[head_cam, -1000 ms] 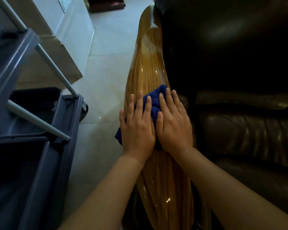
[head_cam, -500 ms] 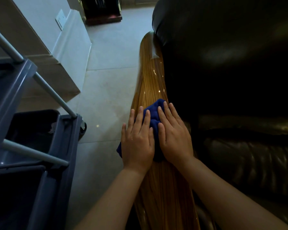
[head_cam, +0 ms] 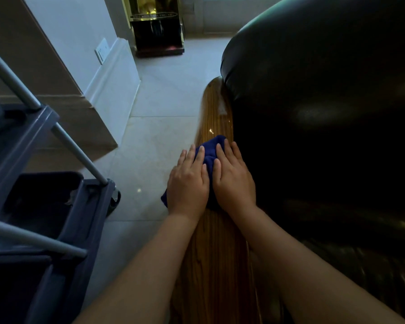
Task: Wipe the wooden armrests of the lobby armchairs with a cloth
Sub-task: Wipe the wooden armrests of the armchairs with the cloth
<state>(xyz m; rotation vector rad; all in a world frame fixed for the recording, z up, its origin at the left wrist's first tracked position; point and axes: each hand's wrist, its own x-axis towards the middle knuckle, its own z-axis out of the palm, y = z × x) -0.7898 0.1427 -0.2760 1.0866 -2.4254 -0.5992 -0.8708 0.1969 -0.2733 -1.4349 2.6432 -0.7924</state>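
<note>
Item: crumpled dark blue cloth [head_cam: 210, 152]. I see it lying on the glossy, striped-grain wooden armrest [head_cam: 216, 265], under both palms.
Left hand [head_cam: 188, 183]: flat grip, fingers straight and close together, pressing the cloth's left half; a cloth corner hangs off the armrest edge below this hand.
Right hand [head_cam: 233, 181]: flat grip likewise, fingers straight, pressing the right half, its thumb touching the left hand.
Right of the grip: dark leather armchair back [head_cam: 318, 94].
Left of the grip: grey plastic cleaning cart [head_cam: 63, 220] on the pale tiled floor [head_cam: 164, 108].
</note>
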